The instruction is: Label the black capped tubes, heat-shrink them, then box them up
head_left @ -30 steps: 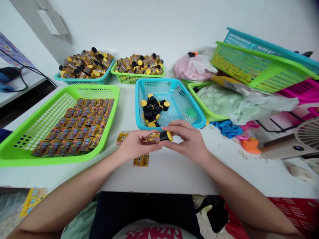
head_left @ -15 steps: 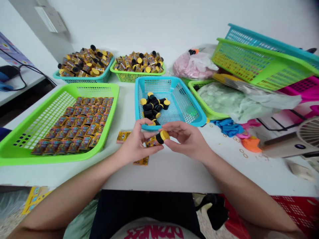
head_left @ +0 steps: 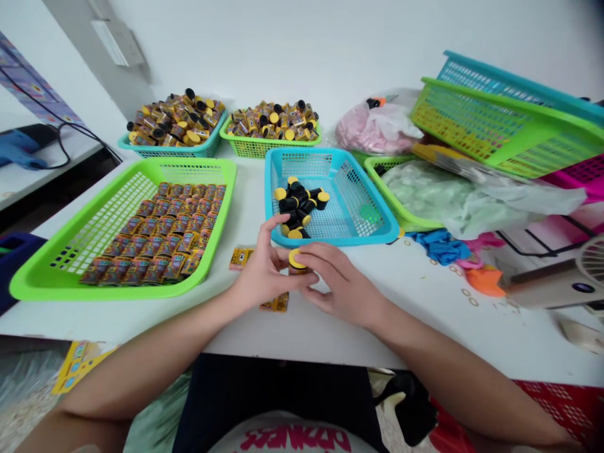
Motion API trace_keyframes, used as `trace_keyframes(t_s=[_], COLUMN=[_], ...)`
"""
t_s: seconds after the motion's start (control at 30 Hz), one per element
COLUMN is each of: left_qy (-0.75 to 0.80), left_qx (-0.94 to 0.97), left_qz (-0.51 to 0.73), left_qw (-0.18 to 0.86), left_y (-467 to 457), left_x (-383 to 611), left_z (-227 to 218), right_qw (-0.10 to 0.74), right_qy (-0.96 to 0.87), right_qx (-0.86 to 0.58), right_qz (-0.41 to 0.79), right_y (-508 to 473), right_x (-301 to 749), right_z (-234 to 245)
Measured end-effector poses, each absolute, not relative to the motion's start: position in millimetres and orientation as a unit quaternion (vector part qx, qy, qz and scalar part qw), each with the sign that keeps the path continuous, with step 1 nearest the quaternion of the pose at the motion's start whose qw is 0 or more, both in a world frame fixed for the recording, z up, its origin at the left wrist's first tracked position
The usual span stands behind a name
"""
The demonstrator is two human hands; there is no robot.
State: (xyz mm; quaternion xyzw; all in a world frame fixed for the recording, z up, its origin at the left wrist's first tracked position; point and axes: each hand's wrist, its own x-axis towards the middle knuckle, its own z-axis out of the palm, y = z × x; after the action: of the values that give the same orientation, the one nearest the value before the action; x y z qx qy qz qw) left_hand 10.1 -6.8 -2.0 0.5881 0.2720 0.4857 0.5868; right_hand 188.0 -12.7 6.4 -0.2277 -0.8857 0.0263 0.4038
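together, both hands, left hand (head_left: 264,277) and right hand (head_left: 337,286), pinch a small round yellow-capped canister (head_left: 297,261).

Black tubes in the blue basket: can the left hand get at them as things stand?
Probably yes. The black tubes lie uncovered in the open blue basket, just beyond the left hand, nothing between; but that hand and the right hand grip a wrapped tube.

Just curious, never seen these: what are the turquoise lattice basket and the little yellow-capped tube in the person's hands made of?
Turquoise lattice basket: moulded plastic by the look, slightly glossy, with an even grid of holes. Small yellow-capped tube, between left hand and right hand: cap likely plastic, smooth and evenly yellow; its body is mostly hidden.
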Motion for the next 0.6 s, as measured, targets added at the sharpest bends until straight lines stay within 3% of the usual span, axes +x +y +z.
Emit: trace_keyframes(t_s=[0.13, 0.27, 0.47, 0.6], left_qy=[0.253, 0.262, 0.25, 0.332], left_qx=[0.57, 0.56, 0.622, 0.654], left_qz=[0.411, 0.381, 0.366, 0.415], left_qw=[0.665, 0.688, 0.646, 0.539], left_y=[-14, -15, -13, -16], left_x=[16, 17, 8, 15], left_z=[-1, -2, -3, -9], right_qw=[0.44, 0.424, 0.424, 0.399], right_qy=[-0.867, -0.874, -0.879, -0.89], right_qx=[-0.232, -0.239, -0.214, -0.208], right_qz=[0.024, 0.006, -0.043, -0.078], right_y=[-16, -19, -21, -18], right_x=[185, 180, 177, 179], right_z=[1, -3, -4, -8])
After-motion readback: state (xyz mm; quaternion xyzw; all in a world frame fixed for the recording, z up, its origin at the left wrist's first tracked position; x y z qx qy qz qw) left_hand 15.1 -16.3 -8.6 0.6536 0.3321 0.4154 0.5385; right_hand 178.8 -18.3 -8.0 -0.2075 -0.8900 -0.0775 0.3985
